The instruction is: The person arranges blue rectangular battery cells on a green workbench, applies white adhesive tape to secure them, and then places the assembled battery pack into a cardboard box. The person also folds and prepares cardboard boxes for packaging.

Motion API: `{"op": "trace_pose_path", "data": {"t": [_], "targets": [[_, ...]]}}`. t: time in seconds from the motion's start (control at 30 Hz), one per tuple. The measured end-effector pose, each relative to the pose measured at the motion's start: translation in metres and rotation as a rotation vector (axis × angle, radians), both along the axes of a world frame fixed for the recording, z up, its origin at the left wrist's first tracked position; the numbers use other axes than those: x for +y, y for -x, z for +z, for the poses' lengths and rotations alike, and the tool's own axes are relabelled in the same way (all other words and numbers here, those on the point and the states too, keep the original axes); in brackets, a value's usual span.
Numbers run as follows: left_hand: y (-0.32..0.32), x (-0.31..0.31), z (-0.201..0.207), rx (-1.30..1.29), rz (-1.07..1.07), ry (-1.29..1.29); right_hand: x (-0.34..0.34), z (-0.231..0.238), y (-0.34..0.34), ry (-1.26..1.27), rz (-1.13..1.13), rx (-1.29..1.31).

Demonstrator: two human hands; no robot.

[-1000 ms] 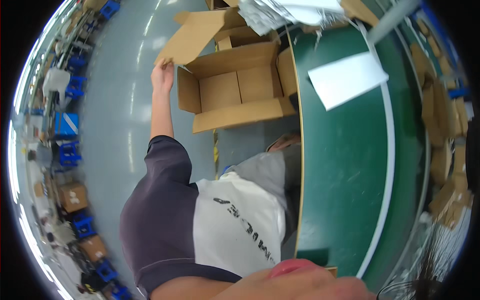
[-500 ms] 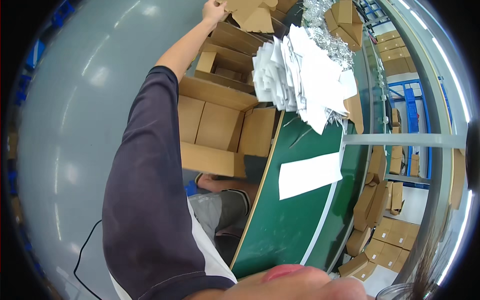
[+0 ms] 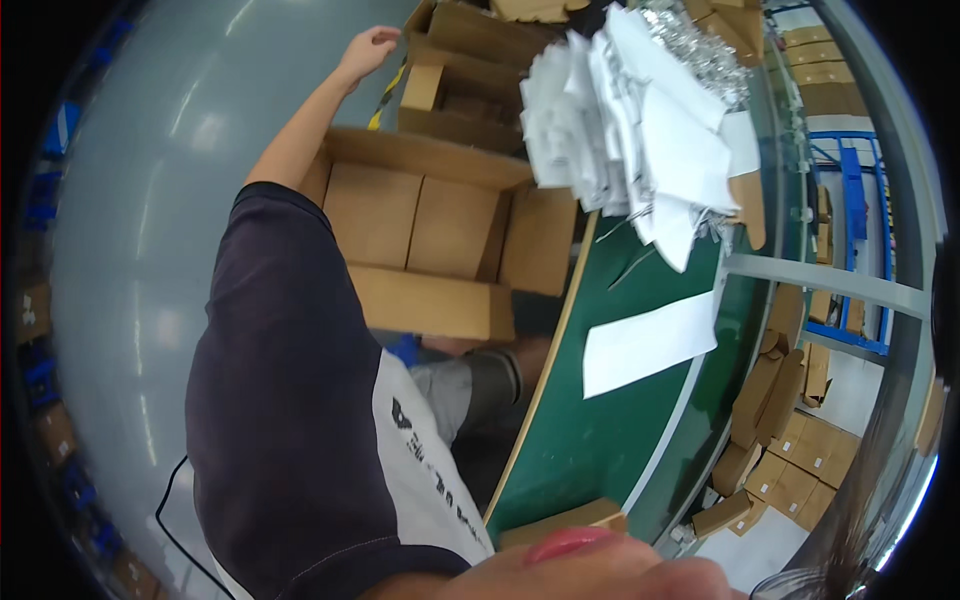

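Observation:
My left hand [image 3: 368,52] is at the end of a stretched-out arm in a dark sleeve, over the floor just left of the cardboard boxes. Its fingers are loosely curled and apart, with nothing visible in them. Closest to it is an open brown carton [image 3: 424,85] with a smaller box section inside. Nearer to me stands a larger open carton [image 3: 372,215], and no contents show in it. At the top edge lies a torn-edged cardboard sheet [image 3: 538,9]. My right hand is not in view.
A green-topped table [image 3: 560,440] runs along the right, bearing a heap of white sheets [image 3: 670,150], a flat white sheet [image 3: 650,343] and crinkled silvery material [image 3: 705,60]. A grey metal bar [image 3: 820,283] crosses above it. Stacked cartons [image 3: 800,460] and a blue rack [image 3: 853,200] stand beyond.
My left hand has let go of the cardboard sheet and moved left and back toward me. The whole view has shifted, and a cardboard edge now shows at the table's near end.

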State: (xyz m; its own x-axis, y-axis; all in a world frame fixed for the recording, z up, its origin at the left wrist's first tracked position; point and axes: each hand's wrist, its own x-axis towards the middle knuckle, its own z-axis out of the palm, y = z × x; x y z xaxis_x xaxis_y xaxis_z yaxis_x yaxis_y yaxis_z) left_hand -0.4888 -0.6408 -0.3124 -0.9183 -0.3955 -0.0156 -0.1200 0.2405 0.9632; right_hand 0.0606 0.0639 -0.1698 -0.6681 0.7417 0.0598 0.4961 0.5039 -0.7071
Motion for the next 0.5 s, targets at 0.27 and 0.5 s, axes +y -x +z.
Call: {"op": "trace_pose_path", "data": {"t": [0.27, 0.5], "targets": [[-0.235, 0.075, 0.078, 0.084, -0.586, 0.424, 0.036, 0.094, -0.234, -0.382, -0.359, -0.427], [-0.170, 0.121, -0.050, -0.554, -0.808, 1.140, -0.078, 0.160, -0.139, -0.694, 0.011, 0.382]]}}
